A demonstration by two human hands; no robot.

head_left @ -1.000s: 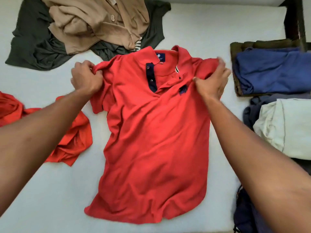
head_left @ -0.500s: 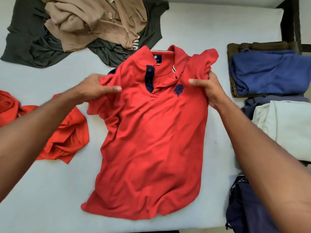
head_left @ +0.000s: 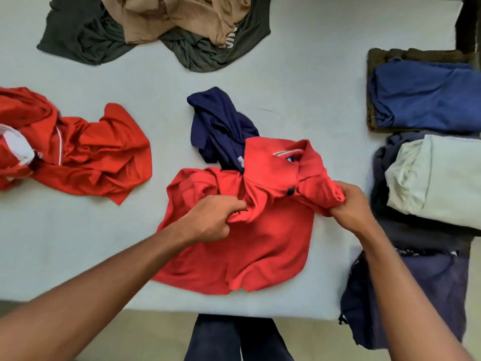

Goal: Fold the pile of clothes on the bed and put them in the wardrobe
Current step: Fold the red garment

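Observation:
A red polo shirt (head_left: 260, 243) lies bunched near the front edge of the white bed (head_left: 78, 243), its collar turned toward the right. My left hand (head_left: 216, 220) grips a fold of the shirt at its middle. My right hand (head_left: 351, 204) grips the bunched shoulder or sleeve at the shirt's right end. A navy garment (head_left: 218, 126) lies partly under the shirt's collar, just behind it.
A crumpled orange-red garment (head_left: 86, 155) lies at the left. A dark green shirt (head_left: 78, 29) and a tan shirt (head_left: 182, 16) are heaped at the back. Folded clothes line the right edge: blue (head_left: 424, 97), pale green (head_left: 437, 178), dark navy (head_left: 429, 290). My legs show below the bed edge.
The red polo was spread flat with a hand at each shoulder; now it is pulled toward me and bunched up. The navy garment behind it has come into view.

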